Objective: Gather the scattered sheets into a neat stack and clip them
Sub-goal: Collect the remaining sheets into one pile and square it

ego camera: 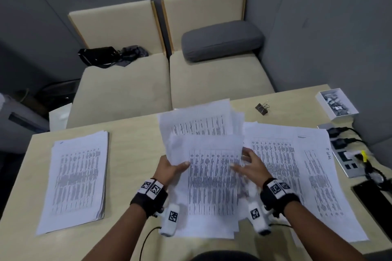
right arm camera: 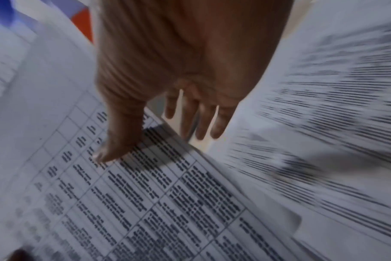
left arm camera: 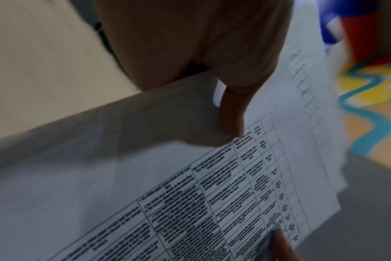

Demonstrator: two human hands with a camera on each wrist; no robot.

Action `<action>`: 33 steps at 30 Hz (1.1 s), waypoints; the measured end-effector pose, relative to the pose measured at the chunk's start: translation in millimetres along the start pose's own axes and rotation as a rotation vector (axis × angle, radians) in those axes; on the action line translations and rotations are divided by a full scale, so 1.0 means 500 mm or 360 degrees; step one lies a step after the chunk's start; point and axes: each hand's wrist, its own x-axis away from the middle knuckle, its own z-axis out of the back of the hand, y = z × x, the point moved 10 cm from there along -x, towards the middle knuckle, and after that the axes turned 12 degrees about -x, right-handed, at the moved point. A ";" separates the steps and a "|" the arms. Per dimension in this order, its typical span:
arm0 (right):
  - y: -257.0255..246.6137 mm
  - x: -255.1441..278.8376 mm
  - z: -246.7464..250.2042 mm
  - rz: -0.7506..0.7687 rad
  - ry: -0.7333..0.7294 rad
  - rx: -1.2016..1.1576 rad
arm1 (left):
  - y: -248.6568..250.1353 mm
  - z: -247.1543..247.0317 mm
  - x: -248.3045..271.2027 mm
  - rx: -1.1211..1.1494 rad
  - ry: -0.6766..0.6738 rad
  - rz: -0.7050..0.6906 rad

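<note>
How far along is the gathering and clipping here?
Done: one squared stack lies at the table's left. In hand: left hand and right hand hold an uneven bundle. Left: loose sheets on the right; binder clip untouched.

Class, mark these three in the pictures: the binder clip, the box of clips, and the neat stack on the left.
binder clip (ego camera: 261, 109), head view, on its black body.
box of clips (ego camera: 320, 99), head view, on its white near wall.
neat stack (ego camera: 77, 178), head view, on the printed top sheet.

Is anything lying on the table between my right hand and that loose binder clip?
Only paper: from the right hand toward the binder clip, the scattered sheets cover the table; beyond their far edge, nothing visible blocks it.
</note>
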 end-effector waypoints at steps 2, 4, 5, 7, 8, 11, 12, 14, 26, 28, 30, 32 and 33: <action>-0.096 0.009 -0.020 0.0113 -0.0152 -0.0167 | 0.079 0.044 0.016 0.0101 0.0006 -0.0153; -0.188 0.023 -0.051 0.0217 -0.0278 -0.0188 | 0.157 0.086 0.033 0.0172 0.0032 -0.0315; -0.229 0.032 -0.064 0.0254 -0.0295 -0.0205 | 0.196 0.105 0.044 0.0183 0.0051 -0.0412; -0.295 0.042 -0.084 0.0338 -0.0276 -0.0320 | 0.262 0.140 0.065 0.0235 0.0097 -0.0589; -0.319 0.046 -0.091 0.0396 -0.0242 -0.0373 | 0.287 0.155 0.074 0.0292 0.0115 -0.0657; -0.370 0.071 -0.103 0.0555 -0.0151 -0.0522 | 0.306 0.180 0.085 0.0451 0.0143 -0.0715; -0.369 0.071 -0.110 0.0592 -0.0172 -0.0542 | 0.294 0.182 0.084 0.0488 0.0146 -0.0685; -0.357 0.074 -0.126 0.0598 -0.0203 -0.0527 | 0.256 0.178 0.079 0.0519 0.0140 -0.0604; -0.224 0.012 -0.171 0.0494 -0.0183 -0.0391 | 0.150 0.161 0.041 0.0269 0.0208 -0.0406; -0.213 0.004 -0.178 0.0466 -0.0164 -0.0440 | 0.130 0.149 0.024 0.0205 0.0213 -0.0325; -0.207 -0.001 -0.180 0.0444 -0.0136 -0.0456 | 0.111 0.137 0.008 0.0135 0.0227 -0.0281; -0.198 -0.008 -0.177 0.0416 -0.0083 -0.0449 | 0.102 0.128 0.000 0.0021 0.0259 -0.0261; -0.190 -0.011 -0.171 0.0388 -0.0047 -0.0436 | 0.103 0.124 -0.002 -0.0072 0.0284 -0.0266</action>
